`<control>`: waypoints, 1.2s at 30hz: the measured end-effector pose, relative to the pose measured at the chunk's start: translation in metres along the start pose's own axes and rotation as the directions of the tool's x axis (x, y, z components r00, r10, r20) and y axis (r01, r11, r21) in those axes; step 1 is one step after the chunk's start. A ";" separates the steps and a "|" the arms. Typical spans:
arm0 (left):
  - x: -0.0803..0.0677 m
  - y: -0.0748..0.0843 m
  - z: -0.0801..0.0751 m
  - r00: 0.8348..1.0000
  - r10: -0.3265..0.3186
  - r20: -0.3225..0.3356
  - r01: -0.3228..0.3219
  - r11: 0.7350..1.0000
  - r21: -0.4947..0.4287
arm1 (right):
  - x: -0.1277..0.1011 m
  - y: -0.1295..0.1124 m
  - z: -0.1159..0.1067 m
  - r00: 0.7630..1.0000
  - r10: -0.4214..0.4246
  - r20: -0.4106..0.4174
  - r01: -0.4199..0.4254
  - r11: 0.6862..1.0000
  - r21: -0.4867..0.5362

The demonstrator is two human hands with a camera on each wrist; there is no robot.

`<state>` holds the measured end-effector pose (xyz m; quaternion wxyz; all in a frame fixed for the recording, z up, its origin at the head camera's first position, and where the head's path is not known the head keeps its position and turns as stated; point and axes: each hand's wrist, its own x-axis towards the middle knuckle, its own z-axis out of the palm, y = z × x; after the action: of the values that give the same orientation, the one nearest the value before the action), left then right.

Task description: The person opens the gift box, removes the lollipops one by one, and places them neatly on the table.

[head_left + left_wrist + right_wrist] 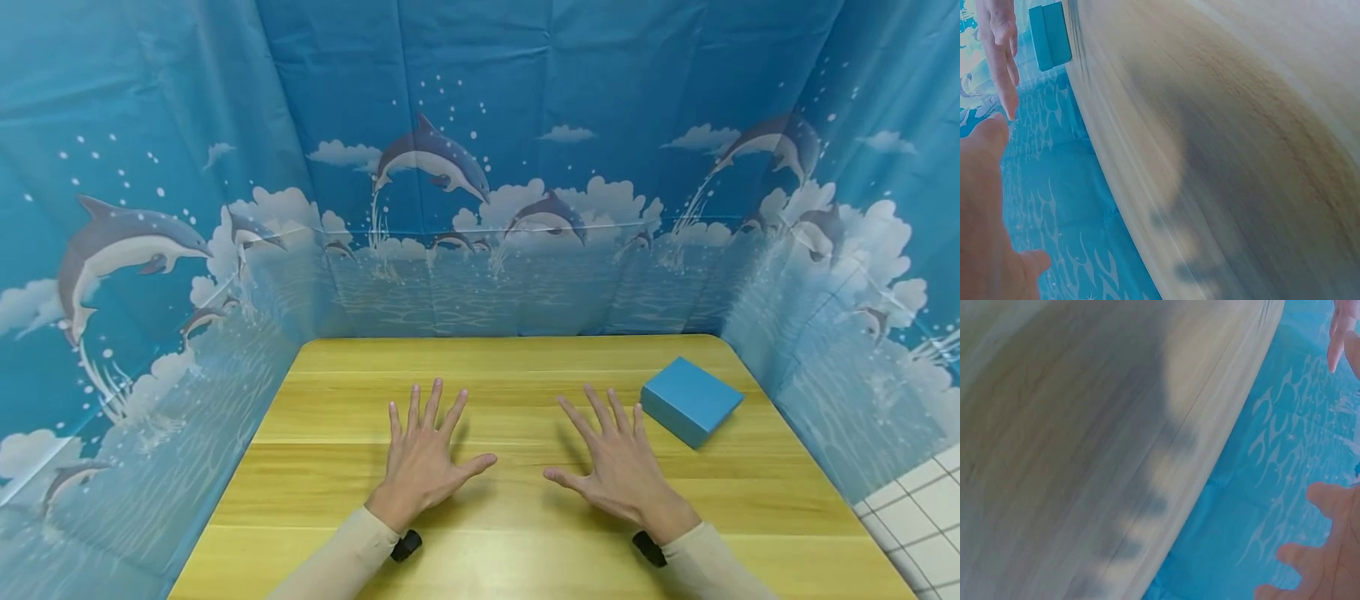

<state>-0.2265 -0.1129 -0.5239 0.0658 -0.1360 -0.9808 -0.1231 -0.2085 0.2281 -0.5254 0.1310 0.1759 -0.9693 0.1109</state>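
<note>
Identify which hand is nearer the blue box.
The right hand: in the head view it is just left of the blue box, while the left hand is clearly farther left.

Pale cream left sleeve (339, 558) and matching right sleeve (714, 562) worn down to the wrists, small black left wrist camera (406, 546) and black right wrist camera (649, 549) worn at the sleeve ends, left hand (422, 460) and right hand (622, 468) left bare.
</note>
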 end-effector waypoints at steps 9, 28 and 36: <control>0.005 0.003 0.001 0.999 0.005 -0.045 -0.004 1.000 0.010 | 0.001 0.024 -0.005 0.999 0.039 -0.024 -0.038 0.998 0.047; 0.016 0.021 0.007 0.988 0.090 -0.129 -0.102 0.991 -0.089 | -0.007 0.116 -0.023 0.974 0.190 -0.126 -0.189 0.982 0.022; 0.023 0.030 0.007 0.985 0.105 -0.134 -0.117 0.990 -0.084 | -0.004 0.150 -0.027 0.958 0.278 -0.078 -0.277 0.961 0.021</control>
<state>-0.2402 -0.0770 -0.5200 0.1297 -0.1850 -0.9587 -0.1728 -0.2544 0.3740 -0.5262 0.1520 0.0344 -0.9778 0.1399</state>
